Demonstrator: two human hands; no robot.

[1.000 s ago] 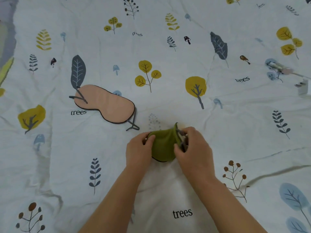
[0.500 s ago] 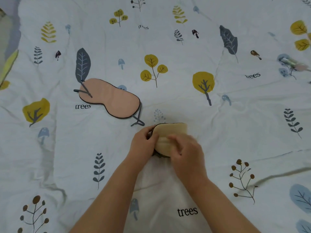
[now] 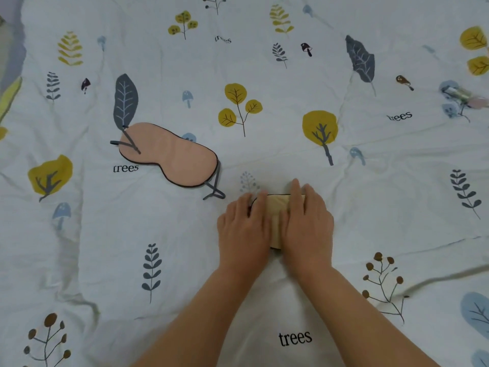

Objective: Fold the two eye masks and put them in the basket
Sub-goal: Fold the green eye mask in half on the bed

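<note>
A folded eye mask [image 3: 275,209], beige side up with a dark rim, lies on the printed bedsheet [image 3: 264,102] just right of centre. My left hand [image 3: 243,226] rests flat on its left part and my right hand [image 3: 307,223] lies flat over its right part, both pressing it down. Only a narrow strip of the mask shows between them. A pink eye mask [image 3: 172,154] with dark trim and a grey strap lies unfolded and flat to the upper left, apart from both hands. No basket is in view.
A small shiny tube-like object [image 3: 459,92] lies at the far right edge of the sheet. The sheet is wrinkled, with a fold line running across the lower right. A grey and yellow edge shows at the far left.
The mask, green side out and pinched between both hands a second ago, now lies beige side up. Both hands went from gripping it to lying flat on it.
</note>
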